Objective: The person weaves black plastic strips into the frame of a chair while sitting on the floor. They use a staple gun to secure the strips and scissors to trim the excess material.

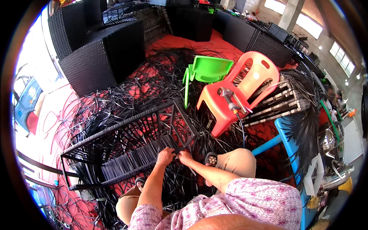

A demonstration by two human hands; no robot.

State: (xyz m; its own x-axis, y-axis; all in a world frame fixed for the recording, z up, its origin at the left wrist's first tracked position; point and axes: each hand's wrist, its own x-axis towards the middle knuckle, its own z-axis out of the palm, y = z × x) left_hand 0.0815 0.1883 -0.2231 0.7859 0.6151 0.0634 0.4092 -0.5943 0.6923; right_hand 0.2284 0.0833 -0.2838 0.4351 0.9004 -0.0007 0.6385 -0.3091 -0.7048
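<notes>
Red floor covering (165, 42) was largely hidden beneath loose black strips (149, 73), and dark woven blocks (88, 63) were ranged behind. Across the strips, in front of the seated person, a black openwork frame (130, 163) was laid lengthwise, its lower near part filled with closely set dark bands. Both hands were brought close together at the right-hand end of this part. By the left hand (165, 156), the end of the bands was covered, its fingers bent; the right hand (185, 157) was held just beside it, near the frame's corner, its fingers likewise curled. Whether a strip was pinched by either hand could not be told, the fingertips being too small to make out. Beyond, a hand tool (229, 99) was supported on the seat of a red-orange chair (216, 96); a green chair (211, 69) was placed just behind, to the left.
</notes>
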